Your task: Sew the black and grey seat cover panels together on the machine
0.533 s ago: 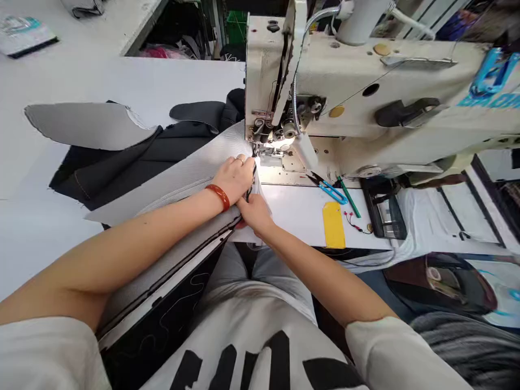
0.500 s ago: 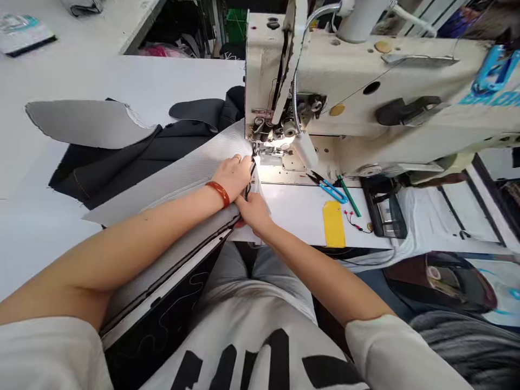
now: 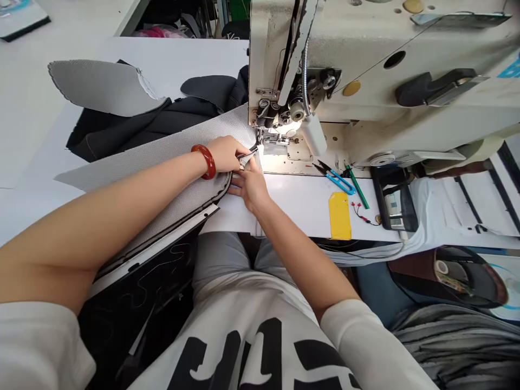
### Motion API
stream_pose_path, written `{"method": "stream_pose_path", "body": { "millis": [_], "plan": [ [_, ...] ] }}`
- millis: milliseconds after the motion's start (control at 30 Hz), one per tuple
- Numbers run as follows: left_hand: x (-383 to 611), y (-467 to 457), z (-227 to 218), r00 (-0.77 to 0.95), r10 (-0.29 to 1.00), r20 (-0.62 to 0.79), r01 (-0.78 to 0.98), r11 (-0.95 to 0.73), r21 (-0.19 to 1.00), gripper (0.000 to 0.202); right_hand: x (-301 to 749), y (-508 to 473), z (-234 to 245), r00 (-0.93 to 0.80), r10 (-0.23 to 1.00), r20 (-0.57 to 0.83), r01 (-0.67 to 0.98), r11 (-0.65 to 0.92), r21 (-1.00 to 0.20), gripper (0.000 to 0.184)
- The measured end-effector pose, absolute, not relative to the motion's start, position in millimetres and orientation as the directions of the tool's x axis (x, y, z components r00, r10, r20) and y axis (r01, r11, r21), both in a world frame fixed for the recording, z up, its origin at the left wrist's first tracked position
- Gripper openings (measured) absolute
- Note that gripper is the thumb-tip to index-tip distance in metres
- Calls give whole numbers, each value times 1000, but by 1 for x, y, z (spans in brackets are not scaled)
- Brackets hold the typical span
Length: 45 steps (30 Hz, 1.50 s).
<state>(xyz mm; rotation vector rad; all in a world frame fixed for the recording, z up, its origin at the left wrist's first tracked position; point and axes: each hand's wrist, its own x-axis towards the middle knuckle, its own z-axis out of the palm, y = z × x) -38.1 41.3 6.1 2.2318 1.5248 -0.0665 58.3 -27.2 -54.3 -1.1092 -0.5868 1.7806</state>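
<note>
Bright overall, with white glare beside the small lamp (image 3: pixel 313 136) on the sewing machine (image 3: pixel 374 111), edges stretched.

On the worktop (image 3: pixel 290 192), the fabric panel (image 3: pixel 174 140) extends from the left to the sewing machine (image 3: pixel 374 103), with cloth pieces (image 3: pixel 179 115) behind it and the left hand (image 3: pixel 225 154) and right hand (image 3: pixel 254 188) side by side at its right end. Before the machine, at right, thread snips (image 3: pixel 343 184) lie beside a pen (image 3: pixel 358 188), a tag (image 3: pixel 339 216) in front of them, and a phone (image 3: pixel 396 199) farther right.
</note>
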Motion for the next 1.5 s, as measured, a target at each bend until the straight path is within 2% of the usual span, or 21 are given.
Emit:
{"method": "stream_pose_path", "body": {
  "millis": [100,167,200,267,333,367,433,500,567,633,733,900,1000,1100,1167,1200,1233,1267,1333,1400,1500],
  "plan": [
    [-30,38,4,424,866,-264,903,-380,202,38,72,-14,-51,-223,858,-463,-301,-513,-804,34],
    [-23,34,1,433,857,-278,901,-413,129,34,87,-22,-45,-228,877,-423,39,-425,-904,27],
    [-20,32,-2,439,851,-288,898,-427,106,33,95,-28,-41,-202,912,-358,262,-302,-917,26],
    [-16,28,-8,447,852,-271,894,-438,97,33,111,-37,-37,-115,983,-142,655,-32,-755,32],
    [-16,24,-15,445,866,-226,896,-434,99,35,123,-36,-37,-43,999,14,839,44,-543,48],
    [-16,23,-18,439,874,-208,898,-425,111,37,128,-31,-39,-18,1000,10,860,21,-510,57],
    [-16,20,-22,424,887,-184,904,-403,142,38,134,-17,-45,-28,992,-124,795,-53,-605,74],
    [-15,16,-25,413,894,-171,907,-386,170,37,138,-5,-49,-110,953,-282,612,-159,-775,81],
    [-12,11,-27,403,903,-151,909,-374,186,31,140,2,-51,-224,908,-353,437,-230,-869,78],
    [-9,7,-29,385,913,-138,915,-357,190,24,141,2,-51,-298,889,-347,409,-210,-888,68],
    [-5,5,-31,358,927,-111,926,-337,171,20,139,0,-51,-319,913,-253,601,-12,-799,55],
    [2,12,-33,317,945,-84,945,-306,118,21,128,16,-49,-324,922,-213,842,179,-510,59],
    [10,18,-31,279,957,-86,959,-272,86,26,128,32,-43,-320,921,-220,860,186,-475,57],
    [17,26,-28,267,958,-101,963,-263,53,27,142,17,-35,-253,956,-149,835,138,-533,54],
    [20,31,-27,264,958,-111,965,-261,36,26,154,-24,-33,-160,983,-91,712,51,-700,40],
    [21,33,-27,262,958,-117,965,-260,29,25,158,-52,-35,-119,986,-117,577,-28,-816,32],
    [22,36,-26,259,957,-126,966,-259,22,25,158,-83,-39,-197,952,-235,385,-145,-911,31],
    [23,37,-26,255,957,-136,967,-256,13,25,153,-113,-46,-335,867,-369,194,-320,-927,34],
    [24,39,-26,241,959,-150,970,-244,-4,28,131,-163,-61,-572,670,-474,-80,-621,-780,42],
    [24,40,-26,221,964,-150,974,-225,-16,30,95,-191,-74,-707,561,-431,-241,-764,-599,60],
    [22,38,-25,228,962,-151,973,-233,-10,30,40,-197,-76,-736,570,-365,-445,-814,-374,62]
  ]
}}
